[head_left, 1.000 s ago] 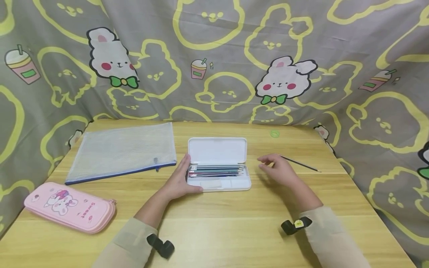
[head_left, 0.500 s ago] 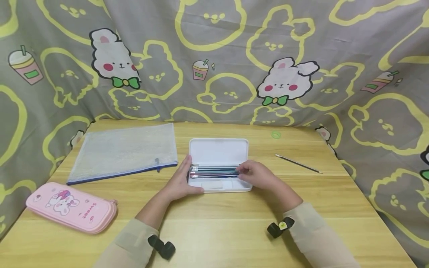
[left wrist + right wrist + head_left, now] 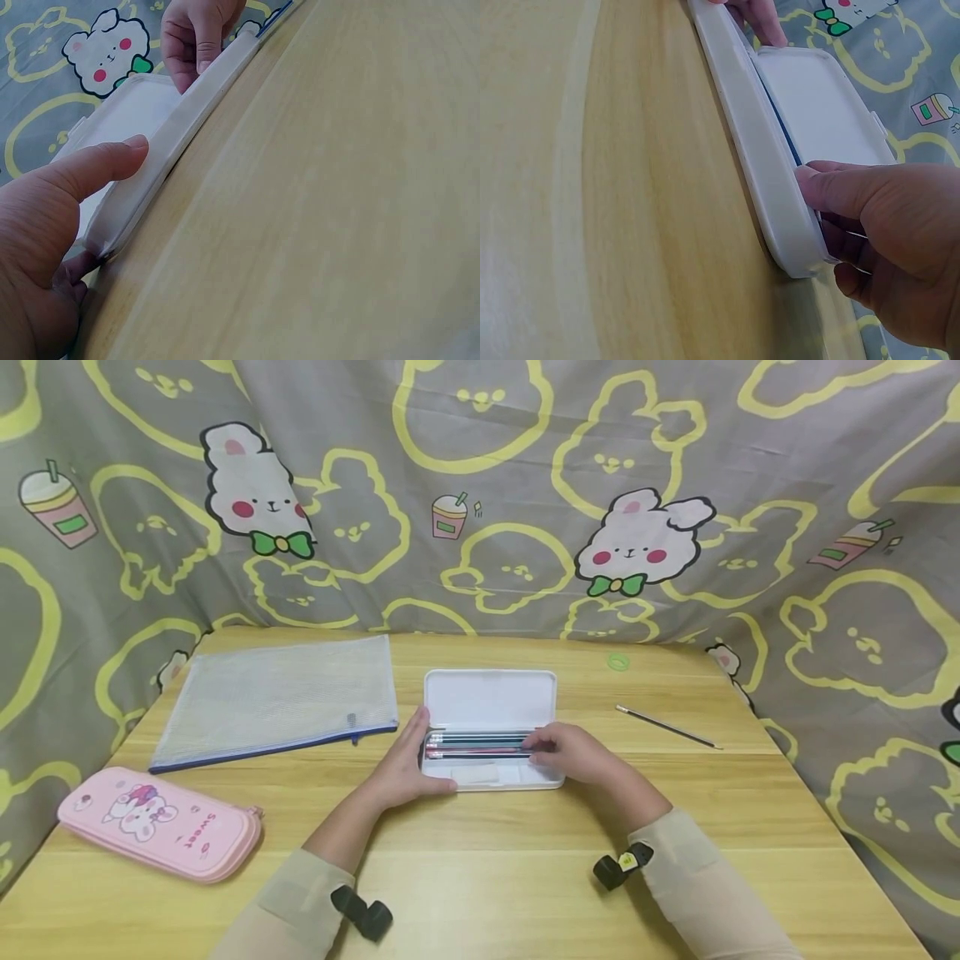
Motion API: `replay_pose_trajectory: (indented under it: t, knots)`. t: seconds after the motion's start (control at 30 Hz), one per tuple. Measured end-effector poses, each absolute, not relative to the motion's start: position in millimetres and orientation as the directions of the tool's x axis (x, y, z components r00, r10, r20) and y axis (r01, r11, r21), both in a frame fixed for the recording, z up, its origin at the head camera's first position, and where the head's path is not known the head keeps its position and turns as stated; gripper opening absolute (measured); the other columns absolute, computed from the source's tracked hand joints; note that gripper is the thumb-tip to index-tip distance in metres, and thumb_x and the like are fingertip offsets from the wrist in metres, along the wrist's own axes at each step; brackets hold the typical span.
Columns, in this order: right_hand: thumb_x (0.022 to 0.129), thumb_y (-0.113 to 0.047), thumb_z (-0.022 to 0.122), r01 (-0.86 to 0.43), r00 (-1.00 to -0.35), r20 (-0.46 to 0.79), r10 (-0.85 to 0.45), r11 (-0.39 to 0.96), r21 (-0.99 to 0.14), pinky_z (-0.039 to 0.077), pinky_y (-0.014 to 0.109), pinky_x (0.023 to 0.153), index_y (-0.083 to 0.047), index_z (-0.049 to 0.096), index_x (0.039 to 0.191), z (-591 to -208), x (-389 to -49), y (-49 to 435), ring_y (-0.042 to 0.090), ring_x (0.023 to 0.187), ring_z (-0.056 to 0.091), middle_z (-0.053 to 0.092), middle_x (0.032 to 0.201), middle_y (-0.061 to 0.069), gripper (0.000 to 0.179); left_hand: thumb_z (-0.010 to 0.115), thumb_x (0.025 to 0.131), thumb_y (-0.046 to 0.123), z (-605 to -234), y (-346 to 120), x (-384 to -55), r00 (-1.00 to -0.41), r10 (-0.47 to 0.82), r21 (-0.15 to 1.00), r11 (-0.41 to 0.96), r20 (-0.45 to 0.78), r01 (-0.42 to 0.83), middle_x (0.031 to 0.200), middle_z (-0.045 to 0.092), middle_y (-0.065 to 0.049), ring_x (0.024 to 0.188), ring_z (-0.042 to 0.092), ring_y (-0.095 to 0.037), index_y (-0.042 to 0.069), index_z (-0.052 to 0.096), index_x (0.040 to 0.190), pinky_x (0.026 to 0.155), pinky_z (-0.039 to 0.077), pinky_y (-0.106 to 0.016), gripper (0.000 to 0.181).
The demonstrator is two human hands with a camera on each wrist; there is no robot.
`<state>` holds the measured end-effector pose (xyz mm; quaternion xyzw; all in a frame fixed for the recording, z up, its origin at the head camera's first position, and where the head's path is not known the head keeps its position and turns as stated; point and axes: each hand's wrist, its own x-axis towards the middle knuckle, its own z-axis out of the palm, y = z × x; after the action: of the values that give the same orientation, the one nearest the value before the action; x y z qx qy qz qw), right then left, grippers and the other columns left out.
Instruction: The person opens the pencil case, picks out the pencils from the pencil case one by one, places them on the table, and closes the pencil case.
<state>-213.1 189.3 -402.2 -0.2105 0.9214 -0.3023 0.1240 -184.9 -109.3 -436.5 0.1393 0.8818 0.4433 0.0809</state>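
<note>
The left hand [image 3: 401,770] grips the near end of a white pencil box [image 3: 517,786], thumb along the front wall and fingers reaching behind toward the raised lid [image 3: 490,700]. The right hand [image 3: 573,752] is bent over the box's other end, its fingertips at the far ends of several pencils [image 3: 480,746]; whether it pinches one cannot be told. The pencils lie side by side between the hands, their eraser ends toward the left hand. A white block [image 3: 474,773] sits in the front compartment, just right of the left thumb. Beyond and right of the right hand, a single dark pencil [image 3: 667,727] lies slanted on the surface [image 3: 480,877], with a green ring [image 3: 617,662] farther back. Left of the left hand are a mesh zip pouch [image 3: 277,697], farther away, and a pink "Sweet" pencil case [image 3: 161,827], closer to the person.
</note>
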Motion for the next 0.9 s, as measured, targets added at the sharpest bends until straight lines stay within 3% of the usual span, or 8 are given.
replay_pose_trajectory:
  t: [0.3,0.67,0.9]
  knots:
    - [0.089,-0.009,0.069,-0.292,-0.880,-0.112,-0.461,0.713,-0.638,0.051,0.037,0.090,-0.007,0.075,0.103,-403.8,-213.3,189.4,0.018,0.098,0.060,0.070,0.103,0.007,0.015,0.088,0.067,0.038,-435.9,-109.7,-184.0,-0.948,0.316,0.805,0.567,-0.019,0.173,0.167,-0.004,-0.009,0.153,0.001,-0.031,0.007,0.002,0.158,0.124,0.008,-0.051,0.129]
    - [0.091,-0.012,0.067,-0.269,-0.910,-0.063,-0.411,0.696,-0.666,0.046,0.026,0.070,-0.009,0.073,0.110,-397.1,-212.0,208.8,0.017,0.084,0.053,0.065,0.093,0.004,0.020,0.088,0.066,0.038,-435.9,-108.8,-184.4,-0.947,0.322,0.804,0.565,-0.009,0.184,0.166,-0.003,-0.010,0.153,0.001,-0.032,0.006,0.003,0.158,0.124,0.008,-0.051,0.129]
    - [0.092,-0.014,0.066,-0.274,-0.939,0.023,-0.344,0.705,-0.654,0.046,0.025,0.067,-0.009,0.073,0.107,-392.6,-208.9,244.8,0.016,0.084,0.053,0.064,0.091,0.003,0.017,0.088,0.066,0.039,-436.0,-108.8,-184.7,-0.948,0.318,0.801,0.572,-0.017,0.177,0.167,-0.004,-0.009,0.153,0.001,-0.032,0.007,0.003,0.158,0.124,0.008,-0.053,0.129]
